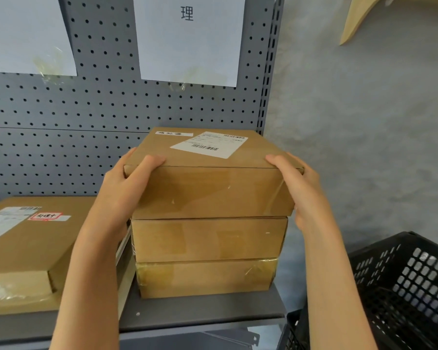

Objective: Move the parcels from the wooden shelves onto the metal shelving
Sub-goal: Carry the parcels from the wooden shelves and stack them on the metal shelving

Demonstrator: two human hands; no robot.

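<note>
A brown cardboard parcel [213,188] with a white shipping label lies on top of a stack of two more parcels [208,258] on the grey metal shelf [202,311]. My left hand [124,183] grips its near left corner, thumb on top. My right hand [299,188] grips the near right corner the same way. The top parcel overhangs the one below slightly at the right.
A wide flat parcel [23,248] with a red-edged sticker lies on the shelf at the left. A grey pegboard [106,107] with two taped paper sheets backs the shelf. A black plastic crate [402,286] stands at the lower right. A wooden bracket [357,18] shows top right.
</note>
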